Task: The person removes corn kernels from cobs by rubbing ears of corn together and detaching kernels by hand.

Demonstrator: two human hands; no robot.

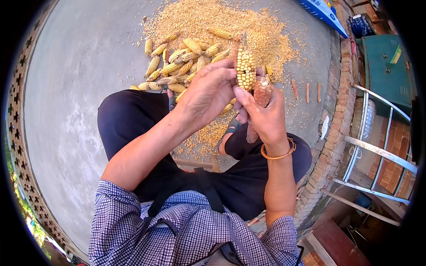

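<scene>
Between my two hands is a corn cob, upright, with yellow kernels on its near face and a reddish bare part at its upper left. The fingers of my left hand are closed round its left side. My right hand has its thumb at the cob's lower end and also grips a bare reddish cob, which lies across the palm. Beyond my hands several yellow cobs lie piled on the grey floor, beside a wide spread of loose kernels.
Bare cobs lie on the floor at the right. A low brick edge runs down the right side, with a metal frame and a green box past it. A blue bag is at the top right.
</scene>
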